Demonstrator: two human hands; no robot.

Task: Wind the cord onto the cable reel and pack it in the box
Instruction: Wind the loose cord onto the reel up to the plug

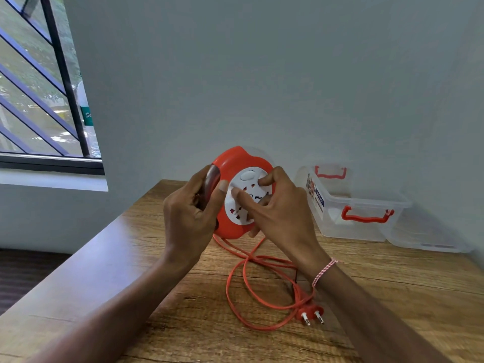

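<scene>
Your left hand (188, 213) clamps the rim of the cable reel (230, 166) above the middle of the tabletop (183, 323), steadying it while your right hand (280, 213) pinches its white face, likely to wind in the cord (235, 305) lying slack below, with the box (361, 231) waiting at the far right corner.

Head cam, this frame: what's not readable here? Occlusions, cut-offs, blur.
All in the head view:
- How much is already wound inside the cable reel: hidden by its housing.
- Reel's left edge: covered by the left hand gripping it.
- White socket face: partly covered by fingers of the right hand.
- Cord near the plug: a stretch passes behind the right wrist.
- Clear box label: print too small.
</scene>
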